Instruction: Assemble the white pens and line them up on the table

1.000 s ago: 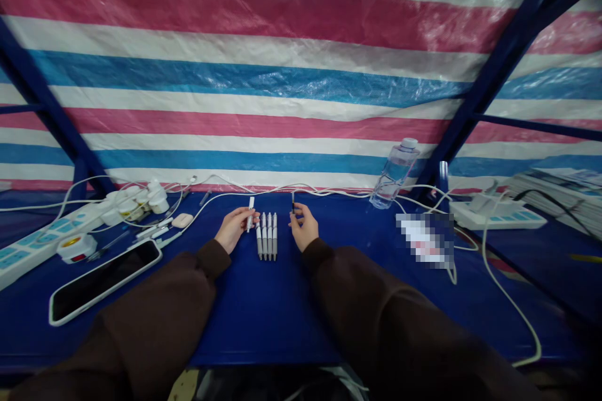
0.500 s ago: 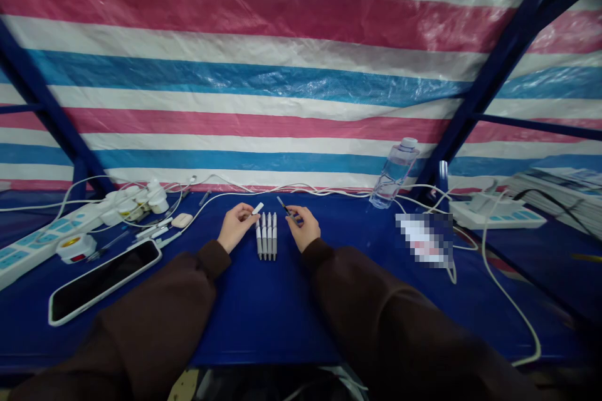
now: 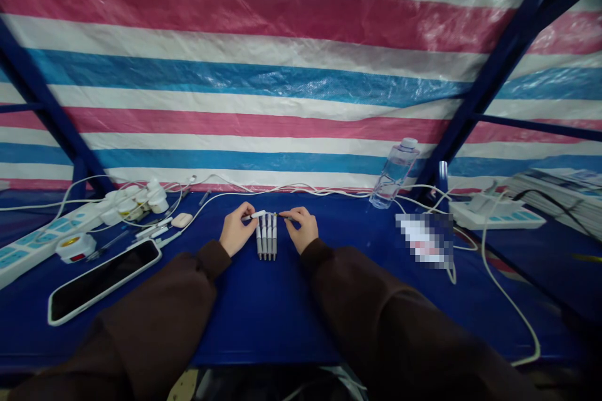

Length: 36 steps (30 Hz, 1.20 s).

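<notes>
Blue table (image 3: 263, 313), pen pieces (image 3: 257, 214) closer together

Blue tabletop (image 3: 268, 319) with a row of pens (image 3: 265, 243)

Between the left fingers (image 3: 245, 208) and right fingers (image 3: 297, 211) lie four pens, side by side. Left of the fingers rest a phone (image 3: 104, 284), a rounded case (image 3: 182, 220) and a socket strip (image 3: 47, 242); right of them, a clear bottle (image 3: 394, 174) and a second strip (image 3: 503, 219). White cables (image 3: 348, 192) run beyond.

There are four aligned pens (image 3: 269, 241), two power strips (image 3: 501, 219), one phone (image 3: 103, 282), one bottle (image 3: 394, 175).
</notes>
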### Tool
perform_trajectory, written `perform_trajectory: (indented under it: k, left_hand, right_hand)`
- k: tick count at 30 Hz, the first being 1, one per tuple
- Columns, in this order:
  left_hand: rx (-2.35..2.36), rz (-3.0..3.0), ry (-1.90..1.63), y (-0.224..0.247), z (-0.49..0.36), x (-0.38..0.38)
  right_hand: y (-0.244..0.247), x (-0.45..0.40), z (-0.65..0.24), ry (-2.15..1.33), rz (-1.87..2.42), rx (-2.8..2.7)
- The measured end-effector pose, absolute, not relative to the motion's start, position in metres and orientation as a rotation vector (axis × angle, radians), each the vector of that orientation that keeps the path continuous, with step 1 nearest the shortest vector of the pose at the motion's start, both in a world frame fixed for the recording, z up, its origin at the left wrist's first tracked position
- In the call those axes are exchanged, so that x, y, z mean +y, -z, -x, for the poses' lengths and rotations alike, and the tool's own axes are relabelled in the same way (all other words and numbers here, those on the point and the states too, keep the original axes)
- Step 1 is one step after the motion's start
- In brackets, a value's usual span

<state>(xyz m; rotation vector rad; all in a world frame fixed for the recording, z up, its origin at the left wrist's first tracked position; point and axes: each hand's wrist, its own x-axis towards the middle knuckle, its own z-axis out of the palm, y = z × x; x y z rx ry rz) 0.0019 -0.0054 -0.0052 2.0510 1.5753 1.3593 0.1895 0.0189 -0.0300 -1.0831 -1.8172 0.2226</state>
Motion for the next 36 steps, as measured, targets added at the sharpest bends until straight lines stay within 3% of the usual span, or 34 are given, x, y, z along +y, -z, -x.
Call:
perform_trajectory:
  k: [6, 13, 36]
  left_hand:
    - [1.589, -2.271, -1.216, 0.0044, -0.002, -0.0073]
    - [1.545, -2.498, -1.026, 0.0081, -0.0016, -0.0063]
    - [1.564, -2.555, -0.986, 0.0109, -0.0006, -0.005]
  right_hand:
    - [0.0319, 0.0162, -0.1897, -0.038, 1.058, -1.952]
    - [0.0369, 0.0205, -0.188, -0.086, 0.918, -2.042]
    - [0.0323, 0.0179, -0.1869, -0.21, 0.851, -1.992]
